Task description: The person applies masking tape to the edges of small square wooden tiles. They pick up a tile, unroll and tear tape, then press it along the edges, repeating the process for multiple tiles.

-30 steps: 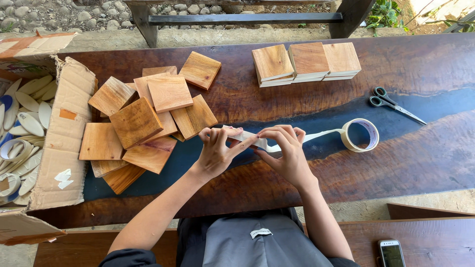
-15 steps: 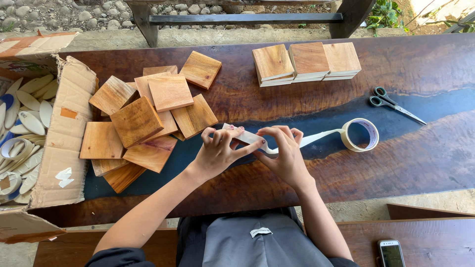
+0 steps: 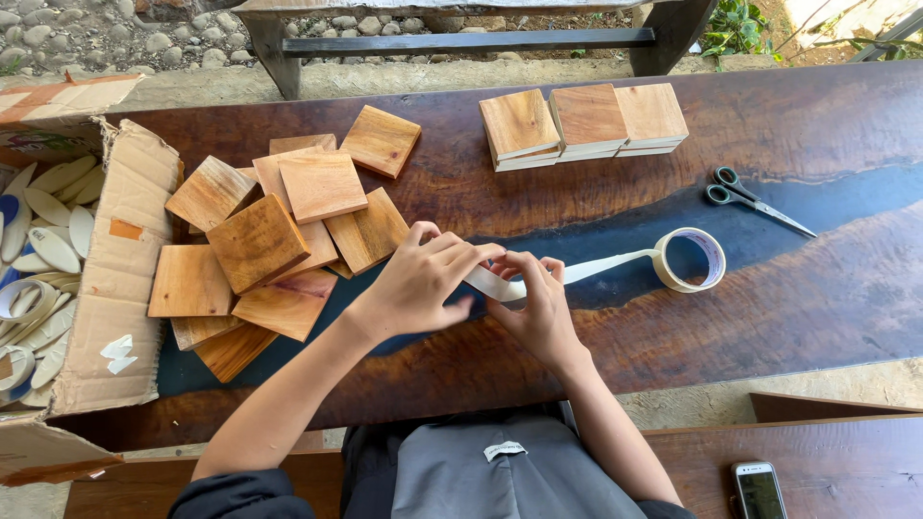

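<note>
My left hand (image 3: 423, 279) and my right hand (image 3: 534, 308) meet over the middle of the dark wooden table (image 3: 827, 308), both pinching the free end of a white tape strip (image 3: 596, 269). The strip runs right to its roll (image 3: 689, 259), which lies flat on the table. What sits under my fingers is hidden. A loose pile of square wooden blocks (image 3: 279, 240) lies just left of my left hand.
Three stacks of wooden squares (image 3: 582, 123) stand in a row at the far side. Scissors (image 3: 755, 199) lie at the right. An open cardboard box (image 3: 91, 288) with white oval pieces sits at the left. A phone (image 3: 758, 488) rests on the bench.
Both hands have shifted slightly left and closer together along the tape strip, with my left fingers now folded over its end. The roll has stayed put.
</note>
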